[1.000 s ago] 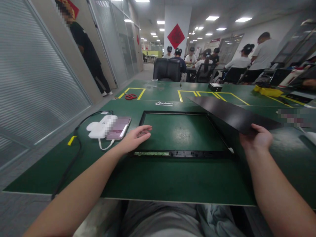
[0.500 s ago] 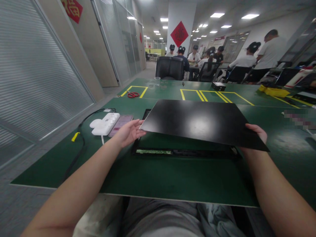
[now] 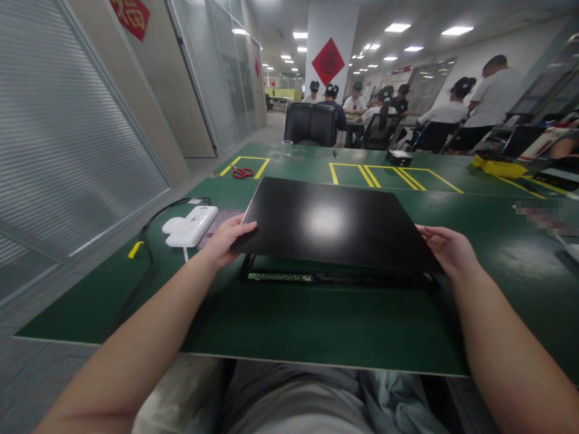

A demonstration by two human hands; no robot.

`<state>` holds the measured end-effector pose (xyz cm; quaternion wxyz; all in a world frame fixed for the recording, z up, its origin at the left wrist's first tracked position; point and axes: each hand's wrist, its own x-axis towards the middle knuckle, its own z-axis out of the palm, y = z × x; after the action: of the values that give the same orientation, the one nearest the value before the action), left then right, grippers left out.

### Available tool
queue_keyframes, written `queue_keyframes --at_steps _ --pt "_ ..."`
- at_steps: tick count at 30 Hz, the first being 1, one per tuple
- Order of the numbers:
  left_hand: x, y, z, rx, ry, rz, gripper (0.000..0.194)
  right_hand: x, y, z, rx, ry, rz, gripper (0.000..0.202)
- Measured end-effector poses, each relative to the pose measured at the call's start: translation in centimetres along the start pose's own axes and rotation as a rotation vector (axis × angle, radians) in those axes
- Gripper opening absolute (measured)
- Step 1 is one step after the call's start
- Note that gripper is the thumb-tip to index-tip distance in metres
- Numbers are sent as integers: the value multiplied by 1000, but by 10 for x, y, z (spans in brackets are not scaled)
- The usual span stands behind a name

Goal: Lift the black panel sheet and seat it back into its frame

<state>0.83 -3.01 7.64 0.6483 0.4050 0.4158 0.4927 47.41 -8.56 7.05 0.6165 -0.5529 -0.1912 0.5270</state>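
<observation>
The black panel is held above the black frame on the green counter; the grip of the left hand is closed on its left edge, the grip of the right hand on its right edge; a green circuit strip is exposed along the near side of the frame

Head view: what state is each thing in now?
Black panel: held over the black frame, glossy side up
Left hand: gripping panel's left edge
Right hand: holding its right edge
Black frame: partly hidden
Red scissors: lying down, blades unclear
Clear cup: upright
White device: cable attached
</observation>
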Motion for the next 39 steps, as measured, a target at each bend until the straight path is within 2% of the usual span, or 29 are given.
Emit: queue_keyframes --at_steps 3,7,15,23,32,39 --pt "0 1 -2 17 -1 61 36 10 4 -7 -51 -17 -84 36" --pt "1 3 -6 39 16 87 36 19 10 -9 -79 1 -137 39" --pt "7 4 -14 67 42 105 44 14 13 -7 -138 -46 -196 38" --pt "3 3 -9 92 40 102 40 16 11 -8 -236 48 -186 34" --pt "4 -10 -4 78 23 21 49 25 18 -14 -307 142 -204 23" --pt "2 -15 2 83 23 -1 35 23 18 -13 -354 212 -299 21"
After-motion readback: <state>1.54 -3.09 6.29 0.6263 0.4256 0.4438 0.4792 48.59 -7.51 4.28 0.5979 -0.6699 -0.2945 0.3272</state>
